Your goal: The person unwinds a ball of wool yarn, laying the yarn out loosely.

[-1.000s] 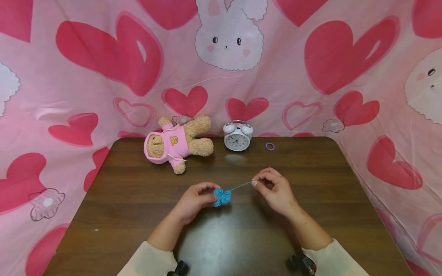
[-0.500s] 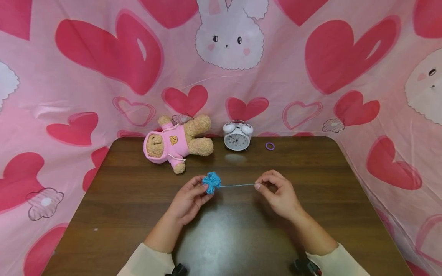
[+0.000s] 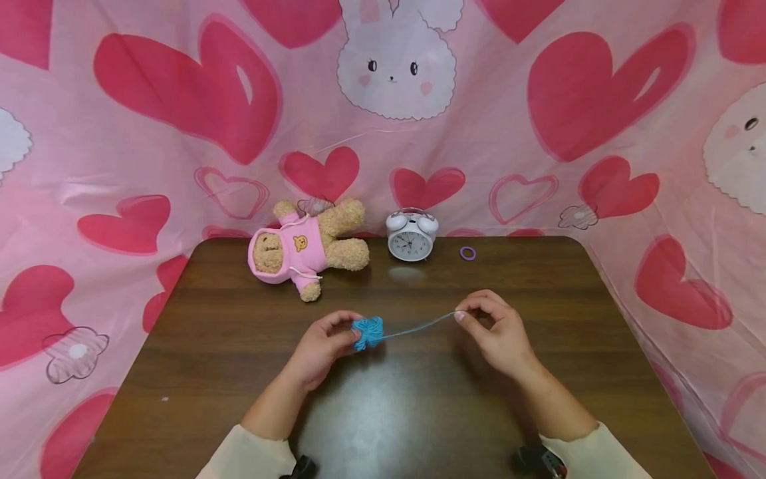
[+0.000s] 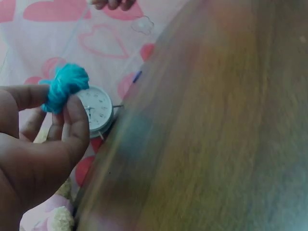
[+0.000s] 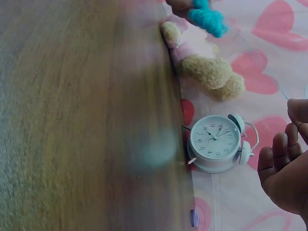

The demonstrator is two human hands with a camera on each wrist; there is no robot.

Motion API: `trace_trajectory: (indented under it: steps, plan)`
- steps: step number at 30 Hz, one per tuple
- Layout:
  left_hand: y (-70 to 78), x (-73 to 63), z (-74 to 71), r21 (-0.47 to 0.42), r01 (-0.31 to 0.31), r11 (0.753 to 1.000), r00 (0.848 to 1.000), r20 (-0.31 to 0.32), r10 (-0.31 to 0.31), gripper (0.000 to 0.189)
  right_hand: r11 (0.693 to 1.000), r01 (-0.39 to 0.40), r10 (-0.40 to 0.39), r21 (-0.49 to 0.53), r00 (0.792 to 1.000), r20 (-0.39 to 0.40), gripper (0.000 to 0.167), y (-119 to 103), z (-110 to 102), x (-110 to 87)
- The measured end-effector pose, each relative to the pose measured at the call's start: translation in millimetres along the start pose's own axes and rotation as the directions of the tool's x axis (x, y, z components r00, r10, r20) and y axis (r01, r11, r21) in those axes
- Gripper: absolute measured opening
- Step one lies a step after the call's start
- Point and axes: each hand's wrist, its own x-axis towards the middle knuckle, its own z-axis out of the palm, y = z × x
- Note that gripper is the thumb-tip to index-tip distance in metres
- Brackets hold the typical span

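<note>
A small bundle of blue yarn (image 3: pixel 369 331) is pinched between the thumb and fingers of my left hand (image 3: pixel 320 347), above the middle of the table. From its right side a single strand (image 3: pixel 419 328) runs up to my right hand (image 3: pixel 497 332), whose thumb and forefinger pinch it; the strand sags slightly. In the left wrist view the yarn bundle (image 4: pixel 66 86) sits at the fingertips, with loops bunched together. The right wrist view has my right hand (image 5: pixel 286 163) at the right edge, partly cut off.
On the wooden table (image 3: pixel 383 412), a teddy bear (image 3: pixel 308 246) in a pink hoodie lies at the back left. A white alarm clock (image 3: pixel 411 236) stands at the back middle, with a purple ring (image 3: pixel 468 253) to its right. A pink heart-print cloth (image 3: pixel 479 133) hangs behind.
The yarn bundle has shifted left and been turned in my left hand. My right hand has moved right, and the strand between the hands is longer; it was taut half a second ago.
</note>
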Motion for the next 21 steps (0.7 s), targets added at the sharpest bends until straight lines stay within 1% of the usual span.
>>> trace_trajectory:
  steps: [2,3,6,9,13,15,18,21]
  plan:
    - [-1.0,0.3,-0.1,0.008,0.003,1.0,0.999,-0.039,-0.003,0.031,1.0,-0.002,0.002,-0.001,1.0,-0.002,0.01,0,-2,-0.2]
    - [-1.2,0.4,-0.2,-0.01,0.005,1.0,0.999,-0.054,-0.005,0.031,1.0,-0.004,0.004,-0.003,1.0,-0.002,0.01,0,-3,-0.5]
    - [-1.3,-0.4,-2.0,-0.107,0.003,0.994,0.996,-0.09,-0.013,0.026,1.0,-0.007,0.007,-0.015,1.0,-0.003,0.01,1,-5,-2.1]
    - [-0.7,-1.8,-5.0,-0.212,-0.012,0.977,0.995,-0.094,-0.009,0.021,1.0,-0.011,0.011,-0.021,1.0,-0.003,0.01,2,-7,-4.5]
    - [1.5,-4.5,-8.2,-0.297,-0.039,0.954,0.996,-0.086,0.014,0.02,1.0,-0.016,0.016,-0.017,1.0,-0.006,0.011,4,-10,-7.7]
    - [2.9,-5.6,-9.5,-0.32,-0.049,0.946,0.996,-0.081,0.024,0.023,1.0,-0.016,0.016,-0.019,1.0,-0.006,0.011,4,-11,-9.2]
    - [4.8,-5.7,-12.0,-0.333,-0.068,0.941,0.996,-0.068,0.048,0.031,1.0,-0.015,0.015,-0.025,1.0,-0.002,0.011,4,-12,-11.3]
    - [6.8,-5.0,-15.4,-0.322,-0.087,0.943,0.995,-0.073,0.066,0.048,1.0,-0.011,0.011,-0.029,1.0,0.001,0.011,4,-13,-12.9]
